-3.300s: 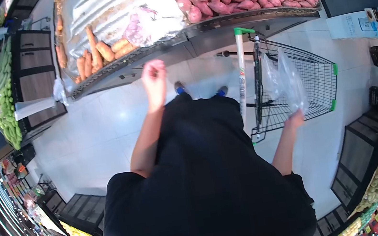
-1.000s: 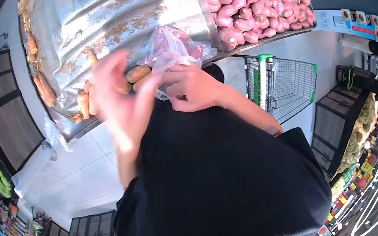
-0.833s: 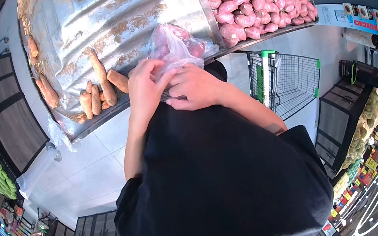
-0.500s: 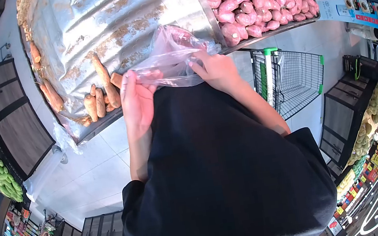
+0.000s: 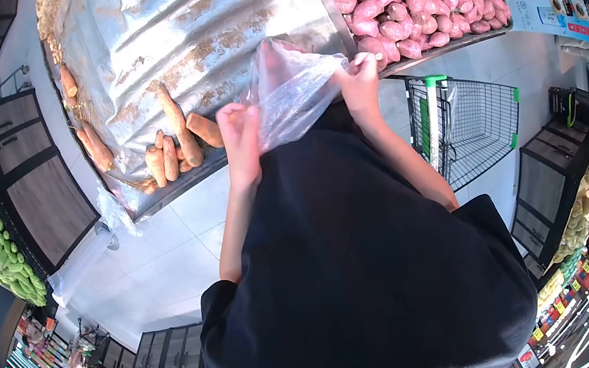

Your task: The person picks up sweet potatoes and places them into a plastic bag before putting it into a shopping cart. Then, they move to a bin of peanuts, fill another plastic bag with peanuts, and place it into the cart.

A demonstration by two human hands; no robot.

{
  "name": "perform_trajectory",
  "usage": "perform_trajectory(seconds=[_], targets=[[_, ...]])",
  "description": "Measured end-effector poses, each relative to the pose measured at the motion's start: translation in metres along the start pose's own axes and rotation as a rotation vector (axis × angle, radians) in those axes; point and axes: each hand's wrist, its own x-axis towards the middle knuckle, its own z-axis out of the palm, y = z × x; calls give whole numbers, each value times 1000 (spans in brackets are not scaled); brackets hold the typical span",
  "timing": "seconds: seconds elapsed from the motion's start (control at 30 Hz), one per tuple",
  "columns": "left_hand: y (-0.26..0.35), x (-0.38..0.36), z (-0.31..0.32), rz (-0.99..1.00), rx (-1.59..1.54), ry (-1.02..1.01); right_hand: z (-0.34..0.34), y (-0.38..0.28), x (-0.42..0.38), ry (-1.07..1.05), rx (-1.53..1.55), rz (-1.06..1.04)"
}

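Observation:
A clear plastic bag (image 5: 297, 93) is stretched between my two hands, over the front edge of the display stand (image 5: 203, 42). My left hand (image 5: 240, 135) is closed on the bag's left side, its fingers curled in. On the right, my right hand (image 5: 359, 84) pinches the bag's other edge, higher up and close to the sweet potatoes. Something reddish shows through the far end of the bag. Just left of my left hand lie several carrots (image 5: 181, 128) on the silvery liner. A heap of pink-skinned sweet potatoes (image 5: 416, 1) fills the right part of the stand.
A shopping cart (image 5: 475, 128) with green corners stands to the right of my right arm. More carrots (image 5: 95, 146) lie along the stand's left edge. Loose plastic film (image 5: 118, 212) hangs from its left corner. Green vegetables (image 5: 2, 247) fill a shelf farther left.
My hands have moved apart, the right one out to the right and upward, pulling the bag wider between them. The left hand's fingers have curled closed.

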Motion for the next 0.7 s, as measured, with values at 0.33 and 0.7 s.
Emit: perform_trajectory(seconds=[0.33,0.7], targets=[[24,14,-17,838,1309,-184,-21,-31,-1,-620,734,433],[-18,29,-19,-498,-890,-311,-18,-18,19,-795,1001,868]])
